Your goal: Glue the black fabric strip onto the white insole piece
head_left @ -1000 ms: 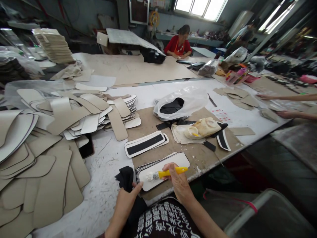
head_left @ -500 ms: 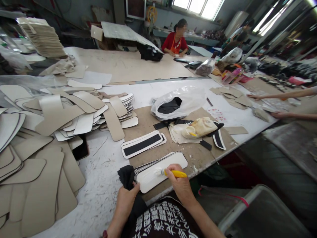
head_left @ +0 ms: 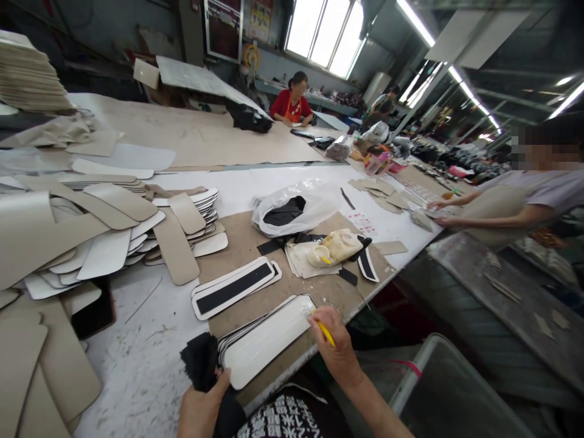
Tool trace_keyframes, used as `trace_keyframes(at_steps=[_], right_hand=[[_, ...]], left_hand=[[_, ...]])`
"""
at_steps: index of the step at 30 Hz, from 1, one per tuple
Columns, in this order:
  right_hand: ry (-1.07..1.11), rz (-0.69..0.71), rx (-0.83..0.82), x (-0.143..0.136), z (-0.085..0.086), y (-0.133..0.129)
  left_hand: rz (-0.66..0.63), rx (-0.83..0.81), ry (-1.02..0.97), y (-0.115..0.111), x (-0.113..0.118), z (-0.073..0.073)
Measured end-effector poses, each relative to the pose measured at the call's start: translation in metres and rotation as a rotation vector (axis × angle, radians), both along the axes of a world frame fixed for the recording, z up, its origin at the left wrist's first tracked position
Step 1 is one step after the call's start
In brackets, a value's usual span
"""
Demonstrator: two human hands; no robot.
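Note:
My right hand (head_left: pixel 335 347) grips a yellow-handled brush (head_left: pixel 325 331), its tip at the right end of a long white rounded piece (head_left: pixel 267 340) that tops a small stack on a brown board (head_left: pixel 328 286). My left hand (head_left: pixel 201 407) presses on black fabric strips (head_left: pixel 199 362) at the stack's left end, thumb near the white piece. Beyond lies another white piece with a black strip (head_left: pixel 232 287) along its middle.
Heaps of beige and white cut pieces (head_left: pixel 91 225) cover the left of the table. A clear bag with black pieces (head_left: pixel 292 207) and a glue-caked container (head_left: pixel 337 246) sit ahead. A co-worker (head_left: pixel 511 194) reaches over the table at right; another person in red (head_left: pixel 292 103) sits far back.
The brush has moved from the left part of the white piece to its right end. The camera has lifted and turned right, bringing the co-worker at right into view.

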State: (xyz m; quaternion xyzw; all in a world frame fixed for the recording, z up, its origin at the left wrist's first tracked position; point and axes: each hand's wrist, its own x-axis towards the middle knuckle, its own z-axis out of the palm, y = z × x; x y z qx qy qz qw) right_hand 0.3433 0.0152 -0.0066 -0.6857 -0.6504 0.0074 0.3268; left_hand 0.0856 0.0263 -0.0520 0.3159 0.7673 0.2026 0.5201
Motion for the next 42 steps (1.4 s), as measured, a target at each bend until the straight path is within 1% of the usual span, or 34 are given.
trace_keyframes(at_steps=[2, 4, 6, 9, 11, 13, 15, 16, 18, 20, 23, 26, 27, 29, 32, 33, 35, 38, 40, 42], right_hand=[[-0.056, 0.006, 0.011, 0.003, 0.002, 0.0], [-0.105, 0.021, 0.029, 0.004, 0.008, -0.002], [-0.135, 0.042, 0.05, 0.004, 0.018, -0.004], [-0.138, 0.049, 0.083, 0.005, 0.04, -0.01], [-0.112, 0.029, 0.09, 0.005, 0.053, -0.015], [-0.047, 0.042, 0.07, 0.002, 0.061, -0.019], [0.079, 0.119, -0.021, -0.004, 0.063, -0.018], [0.16, 0.172, -0.096, -0.01, 0.064, -0.016], [0.313, 0.283, -0.282, -0.027, 0.063, -0.008], [0.418, 0.389, -0.45, -0.051, 0.065, 0.002], [0.513, 0.534, -0.595, -0.091, 0.07, 0.016], [0.604, 0.657, -0.732, -0.12, 0.07, 0.027], [0.625, 0.688, -0.776, -0.124, 0.069, 0.029], [0.663, 0.726, -0.874, -0.123, 0.066, 0.029], [0.642, 0.703, -1.008, -0.108, 0.063, 0.024], [0.594, 0.682, -1.025, -0.101, 0.062, 0.021], [0.448, 0.635, -1.019, -0.087, 0.059, 0.015], [0.225, 0.553, -1.005, -0.074, 0.052, 0.009], [0.094, 0.505, -1.011, -0.069, 0.047, 0.01], [-0.025, 0.475, -1.012, -0.065, 0.043, 0.014]], left_hand=[[-0.011, 0.005, 0.032, 0.001, 0.001, 0.006], [-0.019, 0.027, 0.065, 0.002, 0.002, 0.011], [-0.031, 0.067, 0.079, 0.003, 0.002, 0.015], [-0.032, 0.137, 0.037, 0.004, 0.001, 0.016], [0.007, 0.165, 0.005, 0.003, -0.003, 0.02], [0.086, 0.143, -0.013, 0.002, -0.009, 0.03], [0.169, 0.091, -0.08, 0.001, -0.018, 0.046], [0.186, 0.107, -0.181, 0.001, -0.021, 0.056], [0.161, 0.122, -0.329, 0.001, -0.026, 0.074], [0.098, 0.137, -0.392, 0.003, -0.028, 0.089], [0.045, 0.167, -0.438, 0.006, -0.027, 0.104], [0.037, 0.19, -0.479, 0.007, -0.029, 0.11], [0.035, 0.194, -0.487, 0.006, -0.031, 0.11], [0.026, 0.194, -0.477, 0.004, -0.035, 0.109], [0.018, 0.181, -0.4, -0.003, -0.04, 0.099], [0.01, 0.161, -0.388, -0.006, -0.04, 0.093], [-0.004, 0.112, -0.394, -0.012, -0.036, 0.077], [-0.008, 0.051, -0.397, -0.019, -0.024, 0.046], [-0.001, 0.043, -0.366, -0.019, -0.015, 0.028], [0.001, 0.051, -0.322, -0.016, -0.01, 0.018]])
